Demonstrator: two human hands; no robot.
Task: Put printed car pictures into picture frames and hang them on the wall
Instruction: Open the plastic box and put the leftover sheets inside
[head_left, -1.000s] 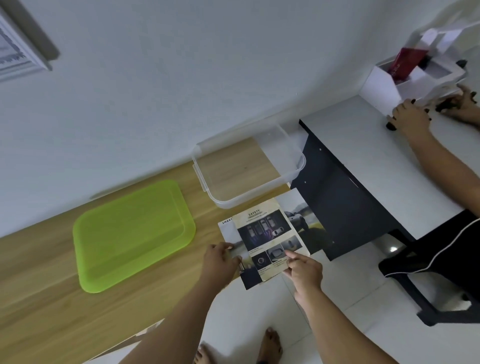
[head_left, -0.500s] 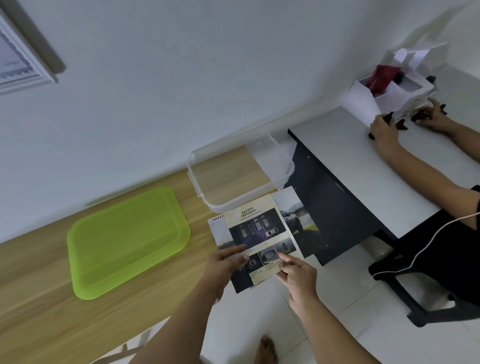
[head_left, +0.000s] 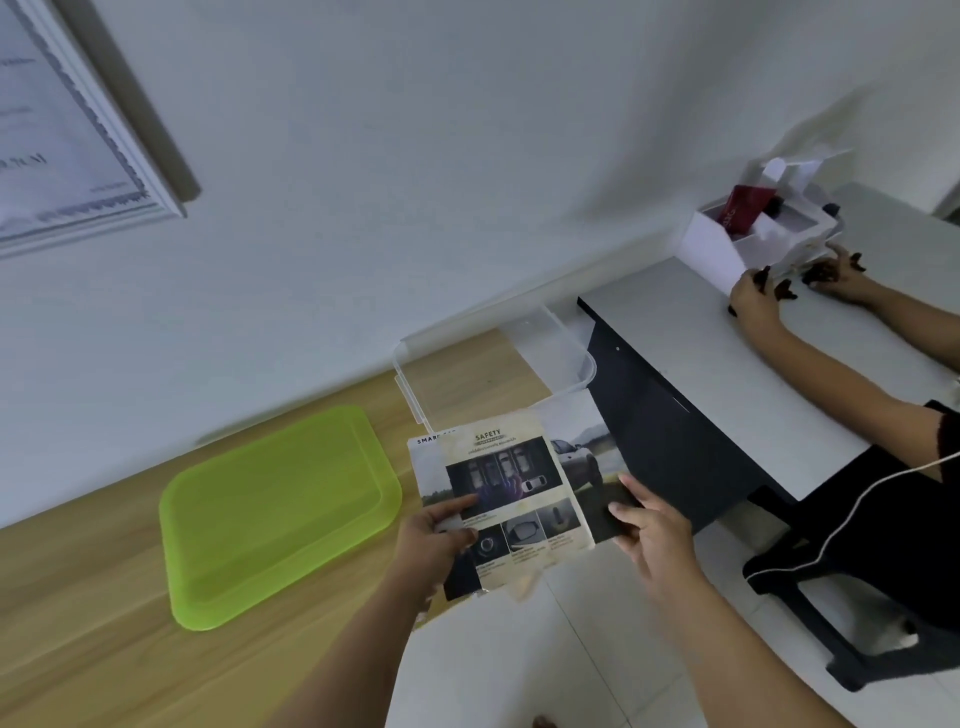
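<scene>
- left hand (head_left: 441, 540) pinches the car pictures (head_left: 511, 480) at their left edge, right hand (head_left: 652, 530) grips the right edge.
- they overlap the near rim of a clear box (head_left: 550, 338); green tray (head_left: 275, 514) lies to the left.

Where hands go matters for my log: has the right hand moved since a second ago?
Yes: right hand moved rightward toward the dark desk panel, now gripping the lower car picture.
</scene>
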